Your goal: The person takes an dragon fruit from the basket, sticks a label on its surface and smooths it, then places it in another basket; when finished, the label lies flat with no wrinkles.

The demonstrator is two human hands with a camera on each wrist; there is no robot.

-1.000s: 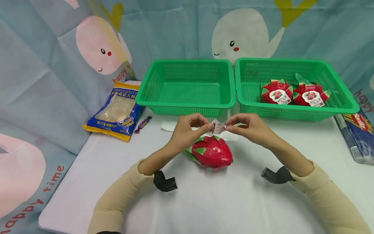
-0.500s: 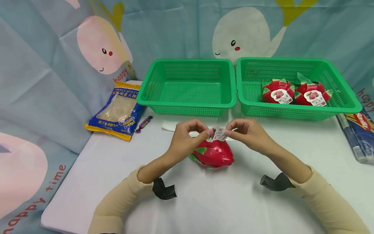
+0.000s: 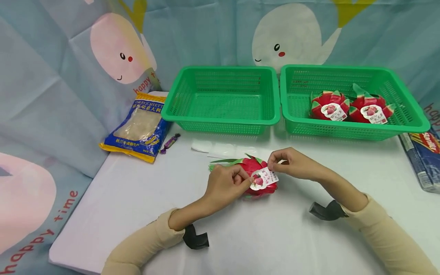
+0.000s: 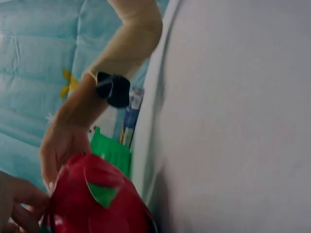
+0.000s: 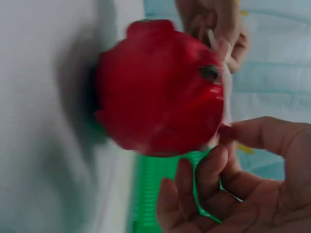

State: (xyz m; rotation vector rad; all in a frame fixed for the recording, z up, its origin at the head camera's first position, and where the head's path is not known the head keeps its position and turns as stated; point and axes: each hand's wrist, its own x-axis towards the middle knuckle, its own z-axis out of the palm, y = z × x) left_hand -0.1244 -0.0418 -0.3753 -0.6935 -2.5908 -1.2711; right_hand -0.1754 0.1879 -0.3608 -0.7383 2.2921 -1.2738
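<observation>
A red dragon fruit with green scale tips lies on the white table between my two hands. Against its upper side is a white sticker printed with fruit and red writing. My left hand pinches the sticker's left end between thumb and forefinger. At the opposite corner, my right hand pinches with thumb and index finger. In the right wrist view the fruit's rounded red end fills the middle, the sticker's edge showing thin and white along it. The left wrist view shows the fruit below my right hand.
White backing paper lies behind the fruit. A bare green basket and another green basket holding two labelled dragon fruits stand at the back. A blue pasta bag, a purple candy and a blue pack lie at the sides.
Both hands have brought the sticker down from above the fruit onto its surface, the left hand coming nearer the body. The backing paper and the fruit's leafy end now show more.
</observation>
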